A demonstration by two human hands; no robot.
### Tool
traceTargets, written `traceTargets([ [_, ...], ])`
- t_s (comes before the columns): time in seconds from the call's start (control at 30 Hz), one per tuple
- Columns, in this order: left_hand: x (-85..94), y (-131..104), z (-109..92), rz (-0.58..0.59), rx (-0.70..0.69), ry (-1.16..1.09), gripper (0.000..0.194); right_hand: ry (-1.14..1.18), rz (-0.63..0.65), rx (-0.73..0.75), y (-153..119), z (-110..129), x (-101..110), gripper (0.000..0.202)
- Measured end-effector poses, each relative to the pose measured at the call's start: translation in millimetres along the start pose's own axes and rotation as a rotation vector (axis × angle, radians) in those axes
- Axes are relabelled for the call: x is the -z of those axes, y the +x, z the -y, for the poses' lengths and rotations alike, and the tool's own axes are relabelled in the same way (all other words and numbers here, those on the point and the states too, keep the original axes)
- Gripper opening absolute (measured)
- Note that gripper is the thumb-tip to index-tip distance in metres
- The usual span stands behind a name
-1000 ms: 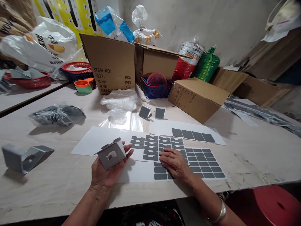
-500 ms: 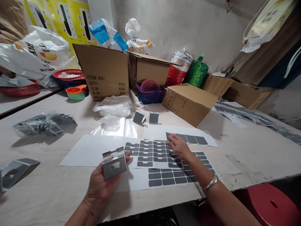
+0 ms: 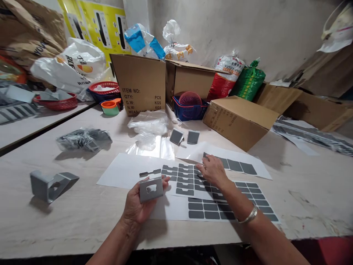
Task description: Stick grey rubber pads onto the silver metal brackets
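Observation:
My left hand [image 3: 138, 206] is closed around a bent grey metal bracket [image 3: 151, 189] with a cut-out in its front face, held above the paper at the table's front. Over the sticker sheets, my right hand [image 3: 214, 170] has its fingertips pinched at the edge of a dark grey square sticker [image 3: 205, 155], the leftmost of a row on the back sheet [image 3: 261, 173]; my fingers partly hide it. Under that hand lies a sheet of notched grey stickers [image 3: 185, 180]. Below it is another sheet of small rectangular stickers [image 3: 203, 210].
Another metal bracket [image 3: 52, 186] rests at the left, near a clear bag of grey parts [image 3: 85, 140]. Two small grey-faced pieces [image 3: 176, 136] stand before a blue basket [image 3: 190, 112]. Cardboard boxes [image 3: 140, 81] line the back, with clear plastic bags [image 3: 149, 123] in front.
The whole view has swung left, so everything appears further right. My right fingers stay at the leftmost square sticker, and my left hand still holds the bracket.

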State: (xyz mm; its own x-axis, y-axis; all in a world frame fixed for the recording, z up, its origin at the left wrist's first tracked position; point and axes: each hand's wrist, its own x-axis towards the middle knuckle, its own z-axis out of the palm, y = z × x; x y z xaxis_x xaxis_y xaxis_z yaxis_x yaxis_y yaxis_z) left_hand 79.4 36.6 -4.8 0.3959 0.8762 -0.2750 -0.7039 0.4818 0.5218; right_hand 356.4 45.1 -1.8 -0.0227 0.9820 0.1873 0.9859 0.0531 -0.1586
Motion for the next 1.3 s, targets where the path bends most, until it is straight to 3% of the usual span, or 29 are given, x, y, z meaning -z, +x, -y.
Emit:
traceTargets([
  [0.13,-0.8,-5.9,-1.5,0.045,0.022,-0.018,0.039,0.036,0.038,0.242,-24.5,27.1,4.7,0.041],
  [0.23,-0.7,-9.3,-2.8,0.103,0.048,-0.013,0.04,0.069,0.086,0.376,-38.5,34.7,2.2,0.04],
  [0.37,3.5,-8.4,-3.4,0.134,0.034,-0.033,0.044,0.151,0.076,0.42,-47.7,26.5,-2.3,0.04],
  [0.57,7.7,-2.9,-2.7,-0.012,-0.078,-0.057,0.039,0.271,0.093,0.432,-48.5,20.1,2.7,0.037],
  [0.77,2.4,-3.7,-2.5,-0.046,-0.208,-0.049,0.034,0.303,0.06,0.369,-29.8,49.3,8.9,0.019],
  [1.0,4.0,-2.7,1.6,-0.121,-0.223,-0.066,0.025,0.297,0.117,0.346,15.5,90.7,-8.1,0.019],
  [1.3,1.2,-1.0,3.7,-0.166,-0.269,-0.128,0.019,0.199,0.28,0.341,37.4,103.9,-12.6,0.024],
])
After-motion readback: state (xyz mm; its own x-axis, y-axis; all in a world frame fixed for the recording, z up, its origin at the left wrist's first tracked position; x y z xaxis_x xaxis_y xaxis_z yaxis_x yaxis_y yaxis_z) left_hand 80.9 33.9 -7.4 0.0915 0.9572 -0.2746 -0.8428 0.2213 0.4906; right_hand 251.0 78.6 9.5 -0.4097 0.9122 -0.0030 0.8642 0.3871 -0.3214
